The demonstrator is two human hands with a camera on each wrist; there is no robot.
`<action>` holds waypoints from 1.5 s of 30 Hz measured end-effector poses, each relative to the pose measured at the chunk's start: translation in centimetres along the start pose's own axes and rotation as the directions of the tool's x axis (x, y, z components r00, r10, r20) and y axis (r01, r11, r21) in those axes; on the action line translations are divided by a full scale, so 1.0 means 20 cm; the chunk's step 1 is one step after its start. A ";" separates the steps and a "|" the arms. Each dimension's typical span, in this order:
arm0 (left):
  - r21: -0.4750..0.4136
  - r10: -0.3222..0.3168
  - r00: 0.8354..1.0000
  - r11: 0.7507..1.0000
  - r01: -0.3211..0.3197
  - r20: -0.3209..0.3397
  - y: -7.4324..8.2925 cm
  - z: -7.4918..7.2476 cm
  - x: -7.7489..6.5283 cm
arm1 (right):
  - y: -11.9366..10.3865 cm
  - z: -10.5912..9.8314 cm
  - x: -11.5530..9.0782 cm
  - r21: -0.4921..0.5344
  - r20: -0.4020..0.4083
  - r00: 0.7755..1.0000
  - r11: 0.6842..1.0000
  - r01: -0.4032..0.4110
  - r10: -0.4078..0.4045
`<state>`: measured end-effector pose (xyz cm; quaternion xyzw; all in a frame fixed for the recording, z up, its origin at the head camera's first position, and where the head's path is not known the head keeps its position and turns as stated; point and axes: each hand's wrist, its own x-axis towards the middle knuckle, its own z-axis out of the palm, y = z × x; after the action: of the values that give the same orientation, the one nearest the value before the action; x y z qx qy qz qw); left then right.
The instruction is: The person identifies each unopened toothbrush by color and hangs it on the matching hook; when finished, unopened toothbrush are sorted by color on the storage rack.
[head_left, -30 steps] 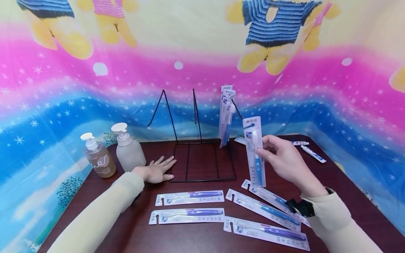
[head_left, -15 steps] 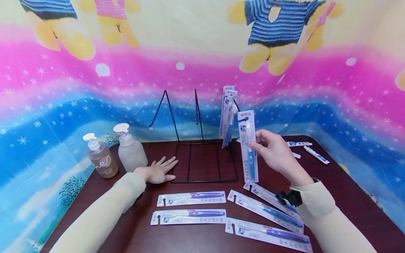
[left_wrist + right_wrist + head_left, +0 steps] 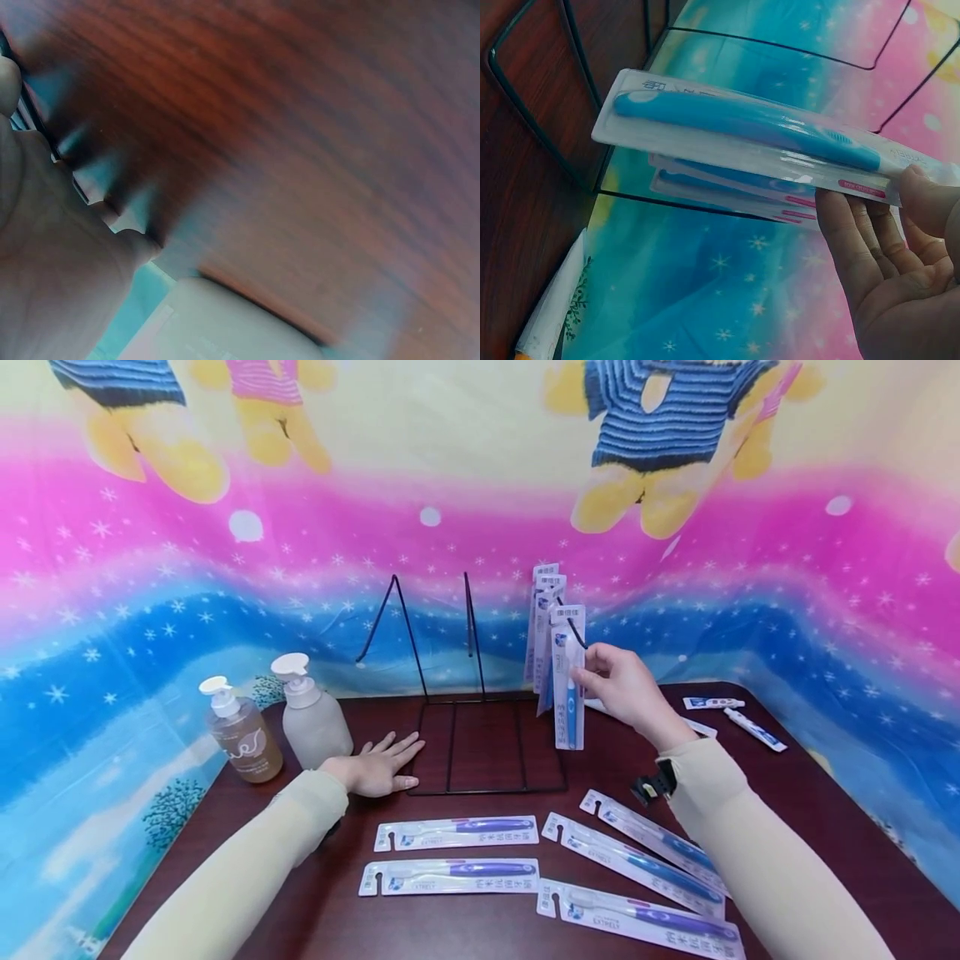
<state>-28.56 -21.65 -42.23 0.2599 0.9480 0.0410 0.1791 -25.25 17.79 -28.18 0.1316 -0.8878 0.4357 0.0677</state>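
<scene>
My right hand (image 3: 626, 689) pinches a packaged blue toothbrush (image 3: 570, 693) by the edge of its blister card, upright at the rack's right arm. The arm's black tip crosses the top of the card; whether it runs through the slot I cannot tell. Behind it, several toothbrush packs (image 3: 542, 635) hang on the same arm. In the right wrist view the blue toothbrush (image 3: 750, 131) lies between thumb and fingers. My left hand (image 3: 378, 767) lies flat with spread fingers on the table at the left edge of the black wire rack (image 3: 506, 791).
Two purple toothbrush packs (image 3: 457, 832) lie in front of the rack. Two blue packs (image 3: 637, 864) and a purple one (image 3: 641, 920) lie to the right. Two pump bottles (image 3: 315, 722) stand left, and toothpaste tubes (image 3: 753, 728) lie at back right.
My right hand has moved left and away from me, bringing the blue toothbrush pack from right of the rack to its right arm. The left hand stays in place.
</scene>
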 end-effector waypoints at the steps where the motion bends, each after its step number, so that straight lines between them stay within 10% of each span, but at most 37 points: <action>1: 0.000 0.003 1.000 1.000 -0.003 0.000 0.00 0.00 0.00 | 0.00 0.00 0.02 0.008 0.004 1.000 1.000 -0.008 0.008; 27: 0.006 -0.007 1.000 1.000 0.007 -0.017 0.00 0.00 0.00 | 0.05 -0.02 0.19 0.005 0.104 0.992 0.997 -0.074 0.073; 40: 0.006 -0.003 1.000 1.000 0.003 -0.014 0.01 -0.01 0.00 | 0.22 -0.09 0.01 -0.140 0.329 0.943 0.990 -0.010 0.057; 45: 0.002 -0.003 1.000 1.000 0.003 -0.007 0.02 -0.01 -0.01 | 0.33 0.02 -0.16 -0.384 0.417 0.907 0.915 0.123 0.053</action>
<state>-28.39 -21.42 -41.86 0.2585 0.9491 0.0410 0.1755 -24.22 21.95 -34.19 0.2216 -0.9492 0.2041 -0.0909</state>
